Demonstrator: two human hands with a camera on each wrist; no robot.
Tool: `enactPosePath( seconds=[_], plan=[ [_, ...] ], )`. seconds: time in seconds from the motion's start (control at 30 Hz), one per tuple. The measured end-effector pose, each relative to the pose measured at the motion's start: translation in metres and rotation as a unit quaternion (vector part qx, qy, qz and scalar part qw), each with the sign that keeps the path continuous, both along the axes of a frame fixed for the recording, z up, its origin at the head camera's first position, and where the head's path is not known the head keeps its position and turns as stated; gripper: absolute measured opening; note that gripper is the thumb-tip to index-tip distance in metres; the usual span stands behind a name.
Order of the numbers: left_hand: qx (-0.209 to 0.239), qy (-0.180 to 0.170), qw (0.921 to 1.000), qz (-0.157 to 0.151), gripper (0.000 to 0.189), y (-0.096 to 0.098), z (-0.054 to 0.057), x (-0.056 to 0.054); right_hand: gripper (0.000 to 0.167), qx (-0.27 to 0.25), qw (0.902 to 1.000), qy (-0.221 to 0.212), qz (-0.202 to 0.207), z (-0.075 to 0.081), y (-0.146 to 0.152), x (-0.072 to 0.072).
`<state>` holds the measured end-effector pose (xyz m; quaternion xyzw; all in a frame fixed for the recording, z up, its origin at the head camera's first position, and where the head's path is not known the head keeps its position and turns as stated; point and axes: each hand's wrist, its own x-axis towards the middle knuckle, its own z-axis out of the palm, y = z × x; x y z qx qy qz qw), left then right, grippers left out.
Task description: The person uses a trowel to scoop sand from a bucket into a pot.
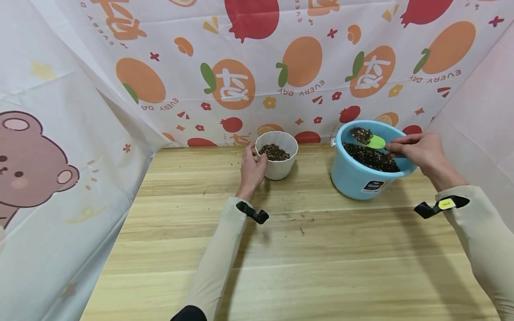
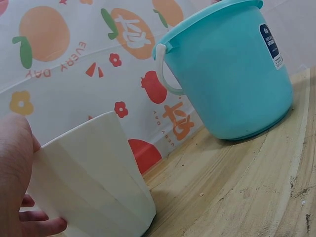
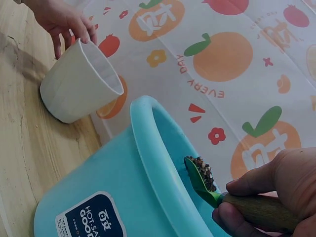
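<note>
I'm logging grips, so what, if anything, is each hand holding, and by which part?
Right hand: green trowel, by its wooden handle. Left hand: white flowerpot, by its side near the rim.

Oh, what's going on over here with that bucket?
Someone is handling dark soil. Their right hand holds a small green scoop, loaded with soil, at the mouth of the blue bucket, which contains more. Their left hand holds a white pot with some soil inside, standing on the wooden table.
</note>
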<state>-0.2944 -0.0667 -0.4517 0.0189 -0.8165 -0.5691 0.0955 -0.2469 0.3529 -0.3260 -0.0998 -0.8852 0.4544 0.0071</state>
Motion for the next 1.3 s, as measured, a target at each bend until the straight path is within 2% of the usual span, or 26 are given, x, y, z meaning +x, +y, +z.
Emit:
enactPosePath(
  seconds=[0.13,0.57,0.67,0.83,0.93,1.07,1.3],
  plan=[
    [0.0,-0.001,1.0,0.0,0.056,0.001,0.0,-0.001,0.013,-0.006,1.0,-0.002,-0.006,0.002,0.001,0.001],
    [0.007,-0.009,0.9999,0.001,0.055,0.001,0.001,0.001,0.01,-0.019,0.9994,-0.009,-0.027,0.009,0.0,-0.002],
    [0.006,-0.01,0.9999,0.002,0.055,0.001,0.001,0.001,0.012,-0.047,0.9985,0.004,-0.027,0.011,-0.002,-0.004],
    [0.008,-0.006,0.9999,0.0,0.055,0.001,0.001,0.001,0.002,-0.087,0.9955,0.033,-0.018,0.012,-0.006,-0.006],
    [0.007,-0.006,0.9999,-0.005,0.056,0.0,-0.001,0.0,0.003,-0.083,0.9958,0.034,-0.016,0.013,-0.008,-0.007],
    [0.006,-0.003,1.0,-0.005,0.056,0.0,-0.002,0.0,0.018,-0.069,0.9973,0.024,-0.012,0.015,-0.012,-0.008],
    [0.006,-0.002,1.0,-0.002,0.055,0.0,0.0,0.0,0.03,-0.046,0.9988,0.009,-0.011,0.024,-0.024,-0.012]
  ],
)
